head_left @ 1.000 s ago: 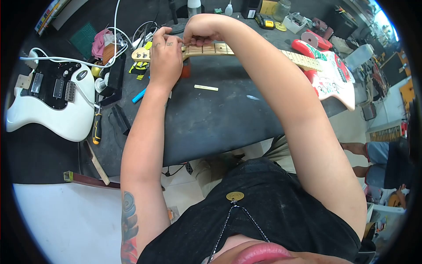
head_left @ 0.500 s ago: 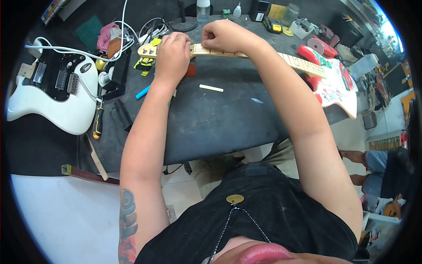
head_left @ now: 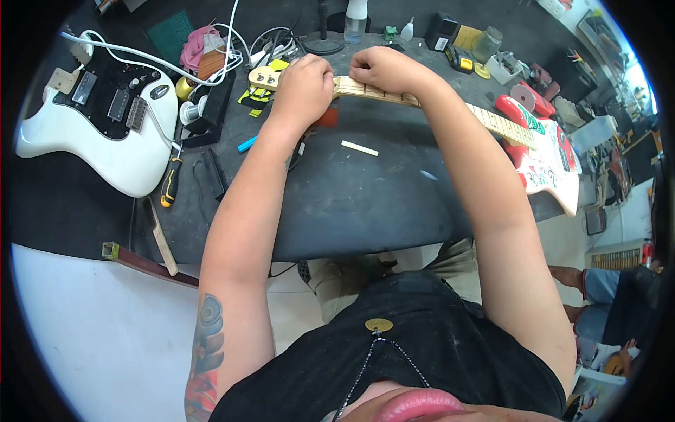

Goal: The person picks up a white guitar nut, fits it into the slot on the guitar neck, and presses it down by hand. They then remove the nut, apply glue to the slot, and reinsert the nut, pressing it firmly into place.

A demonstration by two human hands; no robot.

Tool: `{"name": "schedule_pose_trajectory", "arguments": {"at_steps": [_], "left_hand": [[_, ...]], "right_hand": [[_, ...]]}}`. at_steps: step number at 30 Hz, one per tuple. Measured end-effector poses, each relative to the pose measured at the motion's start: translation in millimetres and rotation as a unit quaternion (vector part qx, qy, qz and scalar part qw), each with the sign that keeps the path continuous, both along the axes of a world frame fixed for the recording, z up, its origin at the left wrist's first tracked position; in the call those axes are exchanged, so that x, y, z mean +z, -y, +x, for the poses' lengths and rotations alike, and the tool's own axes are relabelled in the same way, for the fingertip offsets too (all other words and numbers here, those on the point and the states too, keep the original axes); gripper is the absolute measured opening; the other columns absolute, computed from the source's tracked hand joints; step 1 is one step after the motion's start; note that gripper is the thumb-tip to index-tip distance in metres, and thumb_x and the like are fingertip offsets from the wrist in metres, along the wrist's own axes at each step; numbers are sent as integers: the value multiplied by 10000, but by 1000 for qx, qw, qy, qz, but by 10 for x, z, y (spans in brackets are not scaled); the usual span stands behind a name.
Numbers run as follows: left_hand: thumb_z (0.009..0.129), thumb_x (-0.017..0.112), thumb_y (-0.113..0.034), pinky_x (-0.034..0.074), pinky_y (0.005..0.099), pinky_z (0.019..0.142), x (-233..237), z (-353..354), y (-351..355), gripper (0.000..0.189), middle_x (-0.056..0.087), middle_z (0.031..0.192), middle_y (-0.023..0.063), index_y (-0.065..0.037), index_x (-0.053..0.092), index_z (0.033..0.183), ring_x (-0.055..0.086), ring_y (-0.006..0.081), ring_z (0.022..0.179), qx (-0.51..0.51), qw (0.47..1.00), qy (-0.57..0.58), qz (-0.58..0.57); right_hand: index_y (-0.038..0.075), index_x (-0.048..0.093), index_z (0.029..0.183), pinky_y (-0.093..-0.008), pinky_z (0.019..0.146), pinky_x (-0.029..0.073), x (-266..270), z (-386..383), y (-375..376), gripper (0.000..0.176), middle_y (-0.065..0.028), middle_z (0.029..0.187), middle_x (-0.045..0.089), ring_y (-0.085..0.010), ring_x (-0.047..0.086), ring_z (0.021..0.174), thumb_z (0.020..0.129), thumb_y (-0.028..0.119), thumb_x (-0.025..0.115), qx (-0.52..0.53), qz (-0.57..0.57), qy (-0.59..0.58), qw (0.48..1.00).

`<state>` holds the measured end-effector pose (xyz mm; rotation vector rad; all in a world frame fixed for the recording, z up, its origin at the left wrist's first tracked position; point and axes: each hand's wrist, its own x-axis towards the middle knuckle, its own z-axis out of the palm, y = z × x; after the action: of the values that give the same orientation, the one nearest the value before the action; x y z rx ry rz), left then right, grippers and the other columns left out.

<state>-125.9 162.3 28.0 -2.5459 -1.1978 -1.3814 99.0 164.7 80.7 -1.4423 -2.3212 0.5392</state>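
Note:
A red-and-white electric guitar [head_left: 543,179] with green markings lies across the bench, its maple neck [head_left: 485,121] running left to the headstock [head_left: 263,78]. My left hand [head_left: 306,86] is closed over the headstock end, beside the nut, its fingertips hidden behind the neck. Just to its right, my right hand [head_left: 391,72] is curled in a pinch at the first frets, touching the fretboard. Whatever its fingers hold, if anything, is too small to make out. A pale narrow strip [head_left: 359,148] rests on the bench below the neck.
At the left lie a white guitar body [head_left: 105,151], a screwdriver [head_left: 170,183] and a brush [head_left: 162,237]. White cables [head_left: 140,56] loop above them. Bottles [head_left: 356,22], a tape measure [head_left: 462,62] and a jar [head_left: 487,45] stand at the back. Another person's legs [head_left: 594,295] show at right.
The whole view has shifted, so the bench and guitars appear farther right. Both hands stay at the same end of the neck, with little visible change in grip.

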Motion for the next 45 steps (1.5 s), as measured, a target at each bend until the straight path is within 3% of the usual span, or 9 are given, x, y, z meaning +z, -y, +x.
{"name": "schedule_pose_trajectory", "arguments": {"at_steps": [9, 16, 23, 25, 28, 32, 35, 37, 45], "left_hand": [[1020, 661, -148, 534, 524, 1046, 165, 116, -94, 183, 742, 1136, 201, -4, 774, 1027, 686, 417, 1148, 99, 981, -149, -80], [910, 783, -166, 622, 478, 884, 333, 118, -57, 158, 824, 949, 196, -56, 875, 976, 803, 373, 939, 114, 974, -89, -171], [862, 815, -174, 620, 457, 881, 372, 125, -45, 186, 824, 953, 194, -69, 878, 1001, 805, 352, 934, 129, 964, -50, -225], [865, 789, -147, 618, 446, 874, 365, 122, -42, 198, 830, 944, 183, -53, 874, 1018, 808, 339, 919, 115, 966, -43, -227], [866, 769, -135, 615, 433, 869, 367, 90, -40, 222, 834, 932, 172, -33, 868, 1036, 810, 321, 902, 94, 965, -37, -242], [872, 757, -135, 612, 423, 880, 386, 60, 11, 244, 836, 933, 170, -14, 864, 1056, 810, 311, 900, 85, 966, -47, -241], [905, 735, -134, 606, 420, 913, 364, 12, 34, 232, 835, 1075, 176, -7, 851, 1060, 802, 312, 1002, 51, 966, -77, -242], [948, 699, -126, 598, 419, 947, 317, -94, 75, 207, 806, 1229, 166, -1, 830, 1047, 774, 310, 1105, -70, 987, -55, -131], [921, 772, -80, 588, 363, 959, 355, -293, 235, 140, 790, 1292, 117, 10, 813, 1021, 753, 263, 1126, -142, 974, -69, -161]], "right_hand": [[-2, 766, 1122, -418, 858, 546, 38, -49, 46, 300, -149, 960, 762, -266, 685, 888, 1062, 277, 675, -9, -19, -5, 1000], [-2, 774, 1117, -402, 867, 556, 70, -86, -5, 276, -139, 968, 772, -253, 700, 903, 1043, 248, 684, -31, -34, -2, 999], [18, 801, 1151, -383, 850, 571, 137, -38, 361, 227, -129, 979, 778, -214, 709, 927, 1024, 198, 743, -20, 7, -31, 999], [27, 820, 1115, -425, 887, 590, 47, -17, 390, 268, -167, 1033, 812, -314, 767, 973, 974, 253, 786, -24, 42, -62, 997], [38, 832, 1124, -421, 861, 597, -78, -30, 454, 286, -165, 1019, 818, -318, 774, 942, 969, 277, 812, -36, 98, -101, 989], [42, 824, 1225, -391, 820, 578, 5, -31, 462, 345, -110, 1004, 804, -222, 723, 872, 973, 277, 851, -54, 58, -99, 992], [56, 829, 1248, -393, 816, 580, 107, -30, 419, 370, -111, 968, 807, -220, 739, 879, 949, 270, 870, -76, -25, -72, 994], [51, 836, 1187, -396, 824, 583, 111, -43, 412, 328, -119, 948, 811, -237, 755, 885, 934, 255, 879, -74, -1, -50, 996], [59, 830, 1077, -460, 841, 601, 21, -64, 587, 290, -165, 969, 814, -337, 781, 929, 957, 323, 837, -88, 76, -44, 992]]}}
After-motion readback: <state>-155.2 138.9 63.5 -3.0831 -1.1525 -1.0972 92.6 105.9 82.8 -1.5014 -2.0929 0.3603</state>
